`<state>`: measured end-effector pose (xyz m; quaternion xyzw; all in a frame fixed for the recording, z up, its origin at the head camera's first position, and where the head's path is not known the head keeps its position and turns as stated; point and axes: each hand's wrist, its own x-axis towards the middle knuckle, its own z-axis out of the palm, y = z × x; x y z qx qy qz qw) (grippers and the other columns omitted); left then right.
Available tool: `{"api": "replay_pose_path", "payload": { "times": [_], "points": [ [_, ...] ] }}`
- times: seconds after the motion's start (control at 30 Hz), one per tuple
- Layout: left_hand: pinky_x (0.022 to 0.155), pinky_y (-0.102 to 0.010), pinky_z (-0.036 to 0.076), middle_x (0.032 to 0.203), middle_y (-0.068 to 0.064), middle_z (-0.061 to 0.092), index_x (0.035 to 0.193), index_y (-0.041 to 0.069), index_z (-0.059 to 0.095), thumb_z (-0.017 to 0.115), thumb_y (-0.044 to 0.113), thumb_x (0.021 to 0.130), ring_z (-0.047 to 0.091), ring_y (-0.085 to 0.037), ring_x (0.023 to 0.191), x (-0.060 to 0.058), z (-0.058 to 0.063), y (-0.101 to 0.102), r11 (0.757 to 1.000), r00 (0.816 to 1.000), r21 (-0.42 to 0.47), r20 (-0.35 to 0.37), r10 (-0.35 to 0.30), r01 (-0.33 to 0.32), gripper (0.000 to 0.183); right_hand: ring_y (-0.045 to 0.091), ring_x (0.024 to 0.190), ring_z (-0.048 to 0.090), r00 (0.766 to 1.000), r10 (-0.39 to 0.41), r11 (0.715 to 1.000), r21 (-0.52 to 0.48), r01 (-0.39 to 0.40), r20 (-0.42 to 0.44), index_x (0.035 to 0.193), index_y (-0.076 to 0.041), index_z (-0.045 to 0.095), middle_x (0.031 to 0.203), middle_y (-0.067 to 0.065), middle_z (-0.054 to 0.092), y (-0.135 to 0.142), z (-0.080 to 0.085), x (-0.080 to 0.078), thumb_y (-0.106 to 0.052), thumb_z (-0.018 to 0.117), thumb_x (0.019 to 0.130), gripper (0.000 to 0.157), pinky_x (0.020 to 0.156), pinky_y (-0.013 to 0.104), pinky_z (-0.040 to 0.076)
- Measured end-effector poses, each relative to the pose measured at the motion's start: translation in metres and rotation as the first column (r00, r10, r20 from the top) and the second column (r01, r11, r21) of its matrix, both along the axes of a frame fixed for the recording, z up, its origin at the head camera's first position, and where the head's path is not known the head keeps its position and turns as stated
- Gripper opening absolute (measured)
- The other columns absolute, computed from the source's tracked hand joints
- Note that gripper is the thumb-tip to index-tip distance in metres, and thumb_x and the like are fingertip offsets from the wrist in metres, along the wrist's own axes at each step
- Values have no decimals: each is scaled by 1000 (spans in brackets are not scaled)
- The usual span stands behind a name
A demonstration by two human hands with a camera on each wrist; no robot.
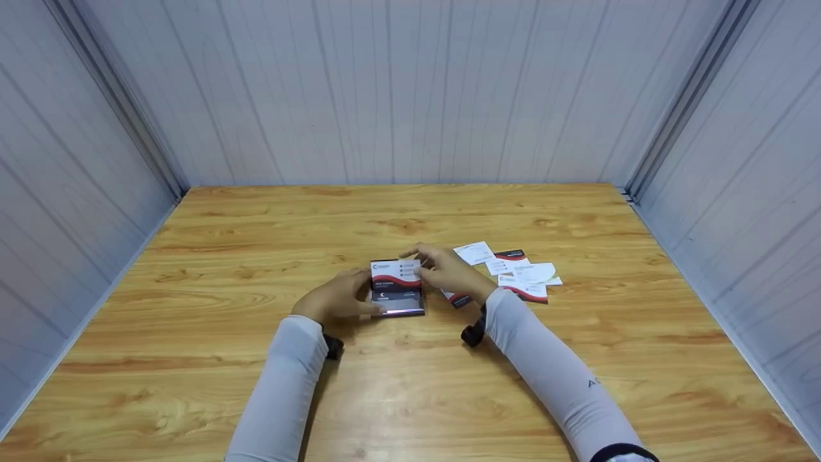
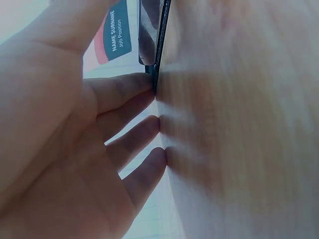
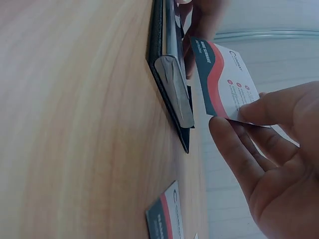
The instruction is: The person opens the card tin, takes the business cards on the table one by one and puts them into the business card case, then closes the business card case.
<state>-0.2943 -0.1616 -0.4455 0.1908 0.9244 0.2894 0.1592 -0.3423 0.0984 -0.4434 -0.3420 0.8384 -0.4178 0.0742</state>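
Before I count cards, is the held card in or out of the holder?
Out: right hand pinches the card raised above the holder.

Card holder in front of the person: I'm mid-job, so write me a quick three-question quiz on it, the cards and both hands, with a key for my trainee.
1. Which hand touches the dark card holder?

2. How is the printed card held by the right hand?
A) Flat on an open palm
B) Pinched between thumb and fingers
C) Crumpled in a fist

3. True or false: in the head view, the loose cards on the table lie to the left of the card holder.

Key: 1. The left hand. 2. B. 3. False; the loose cards lie to its right.
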Motion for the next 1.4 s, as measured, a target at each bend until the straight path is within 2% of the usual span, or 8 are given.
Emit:
{"api": "replay_pose_path", "payload": {
  "times": [0.23, 0.43, 0.5, 0.67, 0.83, 1.0, 1.23, 1.4],
  "points": [
    [118, -49, 22, 156, -8, 38, 155, 15, 38, 78, 40, 89, 27, -28, 146, 1, 1, 0, 1000, 1000, 25, 5, 0, 0, 82, 19, 98, 62, 1000, 19, 999, 49, -19, 0, 130, -11, 65, 119, 8, 65, -1, -4, 0, -2, 56, 98, 35, 84, 34, 52],
    [118, -48, 23, 154, -7, 41, 154, 16, 41, 78, 41, 88, 30, -26, 144, 1, 0, 1, 999, 1000, 42, 13, 7, -8, 80, 14, 82, 52, 1000, 14, 998, 57, -13, -10, 128, -12, 66, 95, 3, 61, -3, -7, 0, -4, 58, 99, 31, 73, 30, 45],
    [118, -47, 25, 152, -8, 43, 152, 13, 44, 78, 39, 89, 34, -26, 142, 1, 0, 1, 999, 1000, 50, 6, -3, 3, 76, 14, 80, 51, 1000, 17, 998, 60, -16, -14, 128, -13, 66, 93, 3, 60, -3, -8, 0, -4, 58, 99, 31, 71, 30, 43],
    [115, -46, 30, 151, -12, 44, 151, 5, 43, 77, 38, 90, 38, -28, 140, 1, 1, 2, 1000, 1000, 23, -6, -16, 16, 77, 14, 88, 55, 999, 33, 996, 82, -31, -31, 126, -12, 66, 110, 4, 66, -4, -10, 1, -2, 58, 98, 32, 76, 30, 46],
    [118, -49, 24, 159, -14, 32, 158, 6, 31, 75, 43, 90, 25, -32, 147, 3, 3, 1, 999, 1000, -28, 17, 15, -15, 88, 16, 104, 58, 998, 69, 991, 114, -67, -15, 126, -8, 65, 126, 8, 65, -3, -10, 3, -2, 58, 97, 30, 88, 33, 49],
    [118, -50, 22, 161, -14, 28, 159, 8, 29, 74, 46, 91, 21, -32, 149, 4, 3, 0, 999, 999, -30, 31, 24, -23, 90, 22, 112, 61, 994, 111, 979, 169, -112, 11, 127, -3, 64, 124, 11, 66, -3, -8, 5, -3, 59, 97, 31, 96, 37, 50],
    [119, -51, 21, 162, -13, 26, 159, 8, 28, 72, 48, 92, 20, -33, 149, 3, 2, -1, 999, 1000, -38, 27, 3, -2, 89, 24, 113, 57, 983, 177, 948, 279, -155, -56, 124, -6, 69, 124, 10, 61, -2, -5, 7, -6, 60, 98, 28, 99, 40, 46],
    [119, -51, 21, 163, -13, 25, 159, 8, 27, 72, 48, 92, 19, -33, 150, 3, 2, -2, 999, 1000, -37, 30, -1, 2, 90, 26, 116, 55, 977, 199, 943, 288, -168, -82, 124, -5, 69, 124, 11, 61, -2, -5, 7, -6, 61, 98, 28, 102, 42, 44]
  ]
}}
